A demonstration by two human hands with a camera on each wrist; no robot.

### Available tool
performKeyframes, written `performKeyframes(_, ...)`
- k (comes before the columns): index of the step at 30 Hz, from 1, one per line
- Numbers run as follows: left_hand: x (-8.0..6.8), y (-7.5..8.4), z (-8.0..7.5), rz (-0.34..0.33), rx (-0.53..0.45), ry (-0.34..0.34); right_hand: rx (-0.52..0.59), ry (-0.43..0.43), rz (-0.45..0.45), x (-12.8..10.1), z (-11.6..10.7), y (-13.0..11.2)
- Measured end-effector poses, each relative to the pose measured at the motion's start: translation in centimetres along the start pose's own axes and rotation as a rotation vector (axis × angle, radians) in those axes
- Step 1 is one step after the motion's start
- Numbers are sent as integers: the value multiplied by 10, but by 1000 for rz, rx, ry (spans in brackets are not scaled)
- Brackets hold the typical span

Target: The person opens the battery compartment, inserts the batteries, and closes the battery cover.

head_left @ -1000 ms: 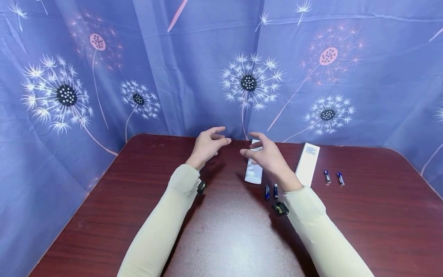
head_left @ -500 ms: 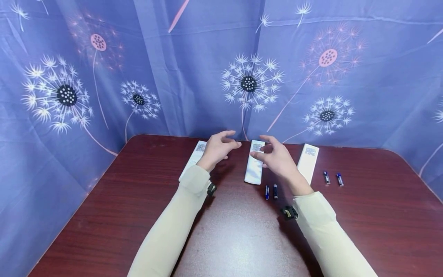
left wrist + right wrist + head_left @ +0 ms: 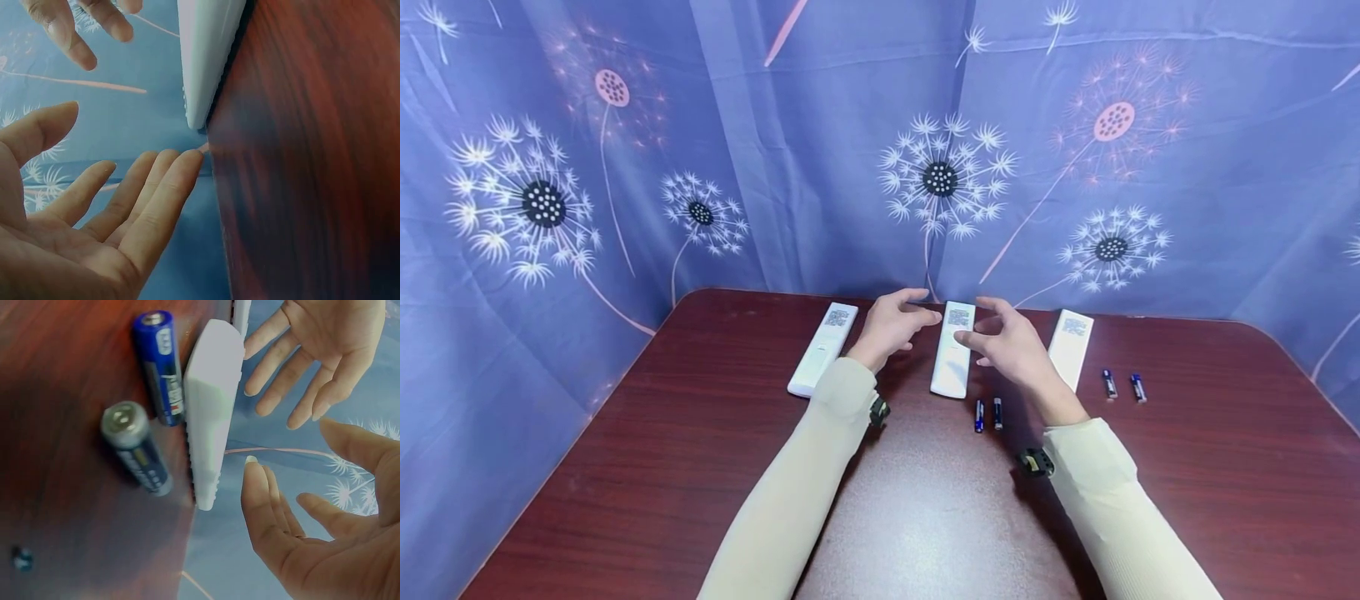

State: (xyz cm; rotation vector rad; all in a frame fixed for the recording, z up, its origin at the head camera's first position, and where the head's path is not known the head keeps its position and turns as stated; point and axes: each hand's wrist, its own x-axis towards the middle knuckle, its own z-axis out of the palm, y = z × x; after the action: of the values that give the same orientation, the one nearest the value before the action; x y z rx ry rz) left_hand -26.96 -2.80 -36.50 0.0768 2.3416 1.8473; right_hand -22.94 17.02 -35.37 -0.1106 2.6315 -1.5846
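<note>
A white remote control (image 3: 951, 367), label side up, lies on the table between my two hands. My left hand (image 3: 891, 329) hovers to its left with fingers spread and relaxed. On its other side is my right hand (image 3: 1013, 346), its thumb overlapping the remote in the head view. Both wrist views show air between the hands and this remote (image 3: 212, 394), so neither hand holds anything. Two blue AAA-looking batteries, one (image 3: 979, 416) beside the other (image 3: 997, 413), lie just in front of the remote's near end.
A second white remote (image 3: 823, 350) lies at the left and a third (image 3: 1070, 350) at the right, partly behind my right forearm. Two more batteries (image 3: 1109, 383) lie right of the third remote. A blue dandelion-print curtain (image 3: 820, 167) hangs behind the dark wooden table (image 3: 647, 467).
Both hands have moved to the right, the left one further. The left remote, hidden behind my left hand and sleeve a second ago, is now uncovered. Remotes and batteries have not moved.
</note>
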Motion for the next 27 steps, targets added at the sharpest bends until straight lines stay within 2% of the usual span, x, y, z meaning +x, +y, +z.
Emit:
performKeyframes(15, 11, -10, 12, -4, 36, -19, 4, 9, 77, 4, 2, 20)
performKeyframes(21, 13, -11, 16, -7, 32, -34, 9, -26, 93, 5, 5, 22)
performKeyframes(27, 13, -12, 19, -44, 17, -73, 84, -77, 115, 4, 9, 24)
